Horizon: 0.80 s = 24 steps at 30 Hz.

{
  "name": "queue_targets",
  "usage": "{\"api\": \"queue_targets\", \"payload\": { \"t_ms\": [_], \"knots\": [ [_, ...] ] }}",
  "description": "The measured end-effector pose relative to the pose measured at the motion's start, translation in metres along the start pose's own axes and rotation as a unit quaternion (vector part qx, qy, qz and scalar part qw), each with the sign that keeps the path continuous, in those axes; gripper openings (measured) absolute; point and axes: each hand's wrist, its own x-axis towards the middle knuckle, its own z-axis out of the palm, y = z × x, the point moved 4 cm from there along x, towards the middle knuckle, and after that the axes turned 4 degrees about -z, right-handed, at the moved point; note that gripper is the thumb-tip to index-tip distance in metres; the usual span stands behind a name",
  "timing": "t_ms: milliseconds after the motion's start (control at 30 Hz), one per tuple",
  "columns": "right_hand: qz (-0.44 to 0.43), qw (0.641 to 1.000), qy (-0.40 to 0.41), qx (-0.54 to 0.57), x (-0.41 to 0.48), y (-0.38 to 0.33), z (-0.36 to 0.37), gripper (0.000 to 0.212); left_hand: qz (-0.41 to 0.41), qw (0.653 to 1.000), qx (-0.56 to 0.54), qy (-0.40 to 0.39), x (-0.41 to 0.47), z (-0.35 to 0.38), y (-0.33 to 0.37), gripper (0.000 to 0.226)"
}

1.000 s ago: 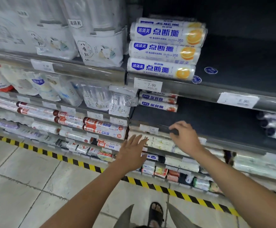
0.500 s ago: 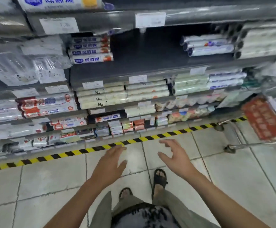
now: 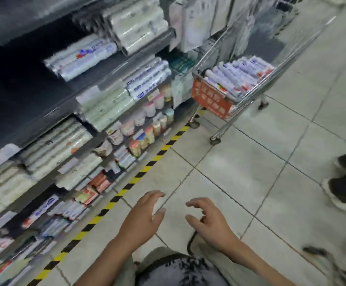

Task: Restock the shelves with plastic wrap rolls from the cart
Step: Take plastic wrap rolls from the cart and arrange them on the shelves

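The wire cart (image 3: 211, 100), red-panelled at its front, stands on pale square floor tiles (image 3: 240, 172) with grey grout lines. The plastic wrap rolls (image 3: 240, 75) lie stacked inside its basket, white with blue and red print.

To the left of the cart runs the dark shelving (image 3: 106, 79), tier on tier of wrapped rolls and small bottles, blurred too much to read. One shelf up and to the left of the cart holds a short row of rolls (image 3: 79, 58) beside bare dark board. A yellow-and-black hazard stripe (image 3: 147, 168) runs along the foot of the shelving, from the cart's front wheel back towards you. Beyond the cart lies a dark floor mat (image 3: 264, 46).

Your left hand (image 3: 141, 219) and right hand (image 3: 211, 221) hang over the tiles, well short of the cart, both empty, with fingers loosely spread and slightly curved. To the right of the cart, at the picture's edge, stand another person's dark shoes (image 3: 345, 186).
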Motion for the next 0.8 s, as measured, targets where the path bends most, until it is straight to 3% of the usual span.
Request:
{"api": "queue_targets", "payload": {
  "t_ms": [333, 800],
  "knots": [
    [0.012, 0.994, 0.109, -0.014, 0.075, 0.069, -0.236, 0.027, 0.07, 0.995, 0.035, -0.067, 0.156, 0.063, 0.179, 0.041],
    [0.116, 0.97, 0.213, 0.03, 0.228, 0.134, -0.412, 0.023, 0.183, 0.968, 0.106, -0.134, 0.458, 0.052, 0.35, 0.044]
  ]
}}
